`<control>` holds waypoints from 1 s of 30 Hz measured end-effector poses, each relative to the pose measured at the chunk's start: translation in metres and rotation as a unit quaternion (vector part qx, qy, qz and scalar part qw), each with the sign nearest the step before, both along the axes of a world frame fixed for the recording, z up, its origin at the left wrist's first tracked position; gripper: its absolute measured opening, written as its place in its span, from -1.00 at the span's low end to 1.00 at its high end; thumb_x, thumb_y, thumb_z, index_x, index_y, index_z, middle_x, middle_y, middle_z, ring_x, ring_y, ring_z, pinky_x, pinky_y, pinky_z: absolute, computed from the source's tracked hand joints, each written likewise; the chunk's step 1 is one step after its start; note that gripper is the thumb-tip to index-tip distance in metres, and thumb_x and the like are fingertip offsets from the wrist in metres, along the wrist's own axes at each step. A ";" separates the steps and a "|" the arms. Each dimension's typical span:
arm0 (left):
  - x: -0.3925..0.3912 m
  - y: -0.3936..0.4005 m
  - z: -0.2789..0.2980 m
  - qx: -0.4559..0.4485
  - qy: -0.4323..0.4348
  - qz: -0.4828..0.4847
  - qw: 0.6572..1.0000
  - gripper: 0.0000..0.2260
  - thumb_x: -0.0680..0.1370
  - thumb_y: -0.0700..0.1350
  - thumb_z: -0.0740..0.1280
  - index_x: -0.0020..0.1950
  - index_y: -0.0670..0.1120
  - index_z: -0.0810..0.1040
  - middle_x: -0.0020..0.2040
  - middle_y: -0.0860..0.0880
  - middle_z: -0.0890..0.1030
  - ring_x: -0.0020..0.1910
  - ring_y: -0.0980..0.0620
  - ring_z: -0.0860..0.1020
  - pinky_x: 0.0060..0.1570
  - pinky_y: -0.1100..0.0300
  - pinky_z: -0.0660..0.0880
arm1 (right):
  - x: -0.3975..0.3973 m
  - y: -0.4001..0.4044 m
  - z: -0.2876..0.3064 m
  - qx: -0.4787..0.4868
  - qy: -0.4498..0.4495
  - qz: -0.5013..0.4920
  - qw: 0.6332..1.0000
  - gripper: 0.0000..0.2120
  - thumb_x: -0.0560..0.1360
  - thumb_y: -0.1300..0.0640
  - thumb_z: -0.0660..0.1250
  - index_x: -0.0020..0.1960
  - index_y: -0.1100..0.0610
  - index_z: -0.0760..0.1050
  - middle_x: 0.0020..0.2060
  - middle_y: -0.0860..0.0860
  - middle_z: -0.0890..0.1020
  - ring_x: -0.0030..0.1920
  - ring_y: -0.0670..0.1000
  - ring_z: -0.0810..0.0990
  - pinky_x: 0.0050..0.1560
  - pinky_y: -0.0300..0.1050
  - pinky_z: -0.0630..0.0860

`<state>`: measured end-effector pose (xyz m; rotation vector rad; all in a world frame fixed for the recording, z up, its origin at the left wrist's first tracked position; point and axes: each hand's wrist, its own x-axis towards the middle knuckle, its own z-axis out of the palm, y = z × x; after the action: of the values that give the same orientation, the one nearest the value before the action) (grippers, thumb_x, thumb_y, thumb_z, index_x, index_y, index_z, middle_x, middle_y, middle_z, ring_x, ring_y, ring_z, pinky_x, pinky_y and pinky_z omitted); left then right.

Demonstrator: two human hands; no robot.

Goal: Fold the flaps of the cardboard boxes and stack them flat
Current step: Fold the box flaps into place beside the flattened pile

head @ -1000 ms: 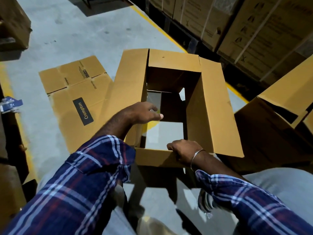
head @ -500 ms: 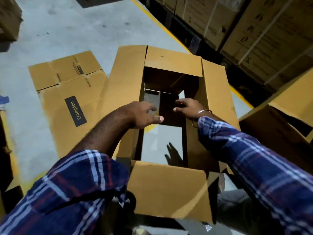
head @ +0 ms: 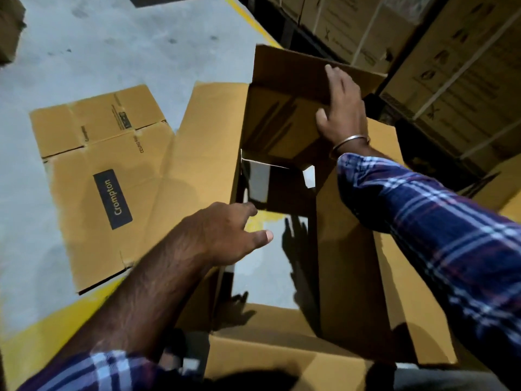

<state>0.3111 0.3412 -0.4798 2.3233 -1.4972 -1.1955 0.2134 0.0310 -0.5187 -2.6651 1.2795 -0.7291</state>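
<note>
An open cardboard box [head: 346, 277] is being shown standing on the grey floor [head: 84, 52] in the middle of the view, open at both ends so that the floor is being seen through it, with its four top flaps spread outward. The far flap [head: 290, 71] is being pressed by the right hand [head: 342, 108], whose fingers are lying straight and flat across the flap's surface while the thumb is reaching below its edge; the grip is apart, with nothing curled round. A metal bangle [head: 351, 141] is being worn on that wrist, above a blue plaid sleeve [head: 428, 221]. The left hand [head: 225, 232] is being held over the box's left wall beside the left flap [head: 208, 142], fingers loosely extended toward the opening and the thumb sticking out; its grip is apart as well, and whether the cardboard is being touched cannot be told. The near flap [head: 270, 359] is lying outward toward the person. A flattened box [head: 93, 176] bearing a dark "Crompton" label [head: 112, 199] is lying flat on the floor just left of the open box, partly overlapped by the left flap. A yellow floor line [head: 50, 328] is running beneath it. Stacked strapped cartons [head: 423, 38] are standing along the upper right.
</note>
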 end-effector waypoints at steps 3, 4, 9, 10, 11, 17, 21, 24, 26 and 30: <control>0.002 -0.002 -0.006 0.006 -0.017 -0.003 1.000 -0.37 0.58 0.38 0.23 0.58 0.15 0.27 0.49 -0.04 0.46 0.39 -0.08 0.49 0.29 -0.12 0.50 | 0.019 -0.038 -0.004 0.044 0.087 -0.030 0.995 -0.21 0.54 0.11 0.39 0.65 0.05 0.06 0.61 0.08 0.18 0.61 0.13 0.11 0.57 0.14 0.16; 0.002 -0.002 -0.006 0.007 -0.024 -0.006 1.000 -0.37 0.57 0.40 0.22 0.57 0.17 0.27 0.48 -0.02 0.47 0.38 -0.07 0.50 0.27 -0.11 0.51 | 0.025 -0.049 -0.006 0.065 0.106 -0.036 0.992 -0.18 0.53 0.08 0.42 0.65 0.06 0.06 0.60 0.09 0.20 0.60 0.16 0.13 0.58 0.17 0.15; 0.002 -0.005 -0.006 0.004 -0.036 -0.001 0.999 -0.44 0.58 0.40 0.18 0.51 0.18 0.33 0.40 0.03 0.52 0.31 -0.03 0.54 0.19 -0.07 0.55 | 0.053 -0.083 -0.031 0.164 0.199 -0.055 0.965 -0.27 0.49 -0.10 0.49 0.52 0.11 0.26 0.49 0.15 0.37 0.45 0.27 0.35 0.42 0.27 0.33; 0.002 -0.006 -0.005 0.003 -0.037 -0.003 0.999 -0.44 0.58 0.40 0.17 0.51 0.18 0.32 0.39 0.03 0.52 0.30 -0.03 0.54 0.18 -0.07 0.55 | 0.057 -0.085 -0.038 0.166 0.215 -0.055 0.961 -0.30 0.49 -0.13 0.48 0.50 0.11 0.30 0.47 0.16 0.38 0.44 0.27 0.36 0.41 0.27 0.34; 0.002 -0.007 -0.004 0.002 -0.037 -0.003 0.999 -0.44 0.59 0.40 0.16 0.51 0.17 0.31 0.38 0.02 0.52 0.29 -0.03 0.54 0.18 -0.06 0.55 | 0.059 -0.088 -0.045 0.160 0.225 -0.056 0.959 -0.32 0.50 -0.14 0.46 0.49 0.09 0.32 0.45 0.17 0.39 0.44 0.27 0.35 0.40 0.27 0.35; -0.003 -0.013 -0.003 0.012 -0.032 -0.009 0.999 -0.41 0.59 0.40 0.16 0.53 0.14 0.28 0.27 0.01 0.54 0.22 -0.04 0.54 0.17 -0.04 0.55 | 0.076 -0.099 -0.055 0.118 0.206 -0.088 0.967 -0.70 0.67 0.04 0.21 0.34 0.12 0.48 0.29 0.21 0.50 0.33 0.31 0.43 0.30 0.16 0.40; -0.003 -0.014 -0.004 0.013 -0.031 -0.008 0.999 -0.41 0.60 0.39 0.16 0.55 0.14 0.26 0.28 0.01 0.54 0.24 -0.03 0.53 0.18 -0.03 0.54 | 0.078 -0.096 -0.066 0.132 0.169 -0.107 0.971 -0.68 0.66 0.02 0.22 0.38 0.07 0.45 0.35 0.16 0.47 0.41 0.26 0.35 0.45 0.33 0.23; -0.002 -0.012 -0.007 0.008 -0.023 -0.003 1.000 -0.40 0.59 0.39 0.17 0.56 0.15 0.26 0.37 0.00 0.51 0.29 -0.04 0.52 0.21 -0.04 0.53 | 0.070 -0.093 -0.072 0.156 0.155 -0.090 0.972 -0.54 0.62 -0.03 0.31 0.48 0.01 0.34 0.44 0.10 0.39 0.49 0.22 0.23 0.50 0.40 0.06; -0.003 -0.009 -0.009 0.008 -0.018 -0.007 1.000 -0.39 0.59 0.39 0.17 0.58 0.16 0.24 0.42 -0.01 0.48 0.34 -0.05 0.50 0.25 -0.05 0.52 | 0.066 -0.099 -0.066 0.173 0.163 -0.068 0.969 -0.47 0.59 -0.06 0.36 0.50 0.03 0.34 0.45 0.12 0.40 0.48 0.24 0.27 0.50 0.27 0.16; -0.003 -0.006 -0.015 -0.004 -0.006 -0.006 1.000 -0.36 0.57 0.40 0.20 0.59 0.18 0.23 0.49 -0.03 0.44 0.40 -0.05 0.48 0.27 -0.08 0.51 | 0.052 -0.091 -0.044 0.221 0.165 0.010 0.961 -0.28 0.55 -0.08 0.43 0.59 0.13 0.24 0.50 0.19 0.37 0.51 0.20 0.30 0.46 -0.03 0.24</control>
<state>0.3078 0.3355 -0.4944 2.3250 -1.5180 -1.1788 0.2656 -0.0596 -0.5625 -2.4779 1.2924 0.0211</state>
